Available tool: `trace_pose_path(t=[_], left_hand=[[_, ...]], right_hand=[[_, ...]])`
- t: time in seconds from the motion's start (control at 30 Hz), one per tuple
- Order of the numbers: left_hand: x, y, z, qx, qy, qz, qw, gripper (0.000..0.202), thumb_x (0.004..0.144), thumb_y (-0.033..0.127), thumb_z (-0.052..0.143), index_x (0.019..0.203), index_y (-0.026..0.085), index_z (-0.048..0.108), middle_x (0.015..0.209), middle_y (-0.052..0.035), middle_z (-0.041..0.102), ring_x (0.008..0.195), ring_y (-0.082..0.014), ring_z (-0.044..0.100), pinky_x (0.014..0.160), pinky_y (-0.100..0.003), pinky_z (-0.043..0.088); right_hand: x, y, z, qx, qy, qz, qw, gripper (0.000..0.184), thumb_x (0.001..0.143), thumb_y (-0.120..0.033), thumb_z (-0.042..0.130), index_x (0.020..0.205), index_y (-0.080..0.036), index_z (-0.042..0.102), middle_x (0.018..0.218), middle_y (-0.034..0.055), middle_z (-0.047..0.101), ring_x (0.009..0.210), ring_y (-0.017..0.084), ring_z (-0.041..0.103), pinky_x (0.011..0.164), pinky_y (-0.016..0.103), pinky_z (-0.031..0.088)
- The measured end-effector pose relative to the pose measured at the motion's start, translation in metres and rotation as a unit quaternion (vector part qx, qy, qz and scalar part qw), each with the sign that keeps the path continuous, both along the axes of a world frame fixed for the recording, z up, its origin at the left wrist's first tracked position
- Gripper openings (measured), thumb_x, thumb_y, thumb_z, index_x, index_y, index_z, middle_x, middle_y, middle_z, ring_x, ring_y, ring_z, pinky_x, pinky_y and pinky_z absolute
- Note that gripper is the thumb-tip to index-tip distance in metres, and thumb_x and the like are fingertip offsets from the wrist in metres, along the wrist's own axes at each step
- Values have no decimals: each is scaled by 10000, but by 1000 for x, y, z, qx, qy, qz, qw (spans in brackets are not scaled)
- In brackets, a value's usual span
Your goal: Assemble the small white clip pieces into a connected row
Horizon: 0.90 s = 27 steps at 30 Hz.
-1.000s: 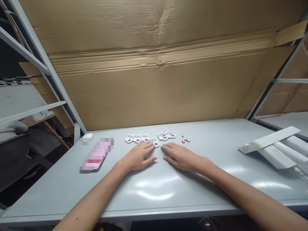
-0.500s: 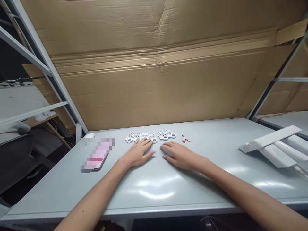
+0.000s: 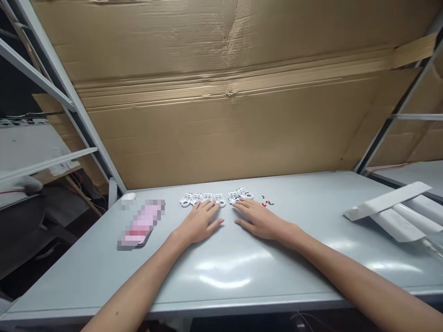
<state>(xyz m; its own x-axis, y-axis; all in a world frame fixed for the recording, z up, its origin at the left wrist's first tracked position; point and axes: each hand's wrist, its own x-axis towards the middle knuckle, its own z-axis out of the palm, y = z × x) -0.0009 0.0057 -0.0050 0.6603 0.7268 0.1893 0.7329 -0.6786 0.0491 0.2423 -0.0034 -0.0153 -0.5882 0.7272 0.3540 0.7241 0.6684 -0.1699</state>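
My left hand point(image 3: 200, 223) lies palm down with fingers apart, its fingertips at the near edge of a row of several white plastic parts with round holes point(image 3: 186, 199). My right hand point(image 3: 260, 220) is also palm down with fingers stretched out. Its fingertips reach the near side of two more white parts point(image 3: 244, 192), partly covering one of them. Neither hand holds anything. Small red pieces point(image 3: 265, 204) and small dark pieces point(image 3: 271, 203) are scattered just beyond my right hand.
A pink phone-like object, partly pixelated point(image 3: 141, 224), lies at left, with a white mouse-like item point(image 3: 128, 196) behind it. Long white pieces point(image 3: 389, 200) are stacked at right. A cardboard wall point(image 3: 224, 138) and metal frame posts point(image 3: 86, 120) bound the grey table point(image 3: 294, 272).
My right hand has shifted slightly forward, its fingers now reaching the two white parts at right. My left hand stays in nearly the same place, and the view has tilted slightly.
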Motion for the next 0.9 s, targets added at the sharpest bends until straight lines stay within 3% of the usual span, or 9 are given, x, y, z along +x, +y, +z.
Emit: trace_pose_path(t=[0.17,0.33,0.47,0.6,0.77,0.9], left_hand=[[1,-10,4,22,-32,-65,997,374,981,379,474,1305,202,537,1352,-130,554,1218,-286,537,1030,-426,423],[2,-15,5,-6,-44,-93,995,274,980,361,483,1187,228,604,1197,-91,631,1097,-258,606,958,-386,467],[3,-15,7,-8,-36,-89,995,265,977,340,489,1161,199,618,1180,-100,639,1090,-259,605,944,-381,470],[3,-15,8,-8,-46,-77,996,249,979,331,484,1134,195,624,1182,-99,638,1079,-251,603,934,-373,474],[2,-14,6,0,-65,-41,997,286,951,363,535,1175,192,586,1187,-107,635,1077,-265,589,931,-393,473],[1,-13,4,-4,-83,-48,995,341,941,400,557,1219,201,565,1204,-101,631,1098,-265,579,937,-395,472]], right_hand=[[-1,-4,9,18,39,4,999,301,964,-296,453,1166,-178,641,1109,145,684,1033,286,616,905,471,491],[-4,7,-5,48,81,-42,995,367,949,-262,444,1286,-162,554,1339,165,556,1246,300,511,1020,495,439],[-2,14,-10,2,57,-6,998,413,954,-263,425,1342,-148,505,1371,169,546,1278,300,496,1053,507,416],[2,7,0,-24,55,8,998,370,959,-266,428,1296,-181,555,1298,149,609,1208,291,560,1002,487,461],[-4,-8,8,-64,97,66,991,380,941,-284,517,1312,-213,554,1313,121,609,1181,265,575,985,440,479],[-13,-12,8,-79,129,118,981,382,932,-291,559,1310,-239,563,1310,109,610,1173,245,580,982,412,483]])
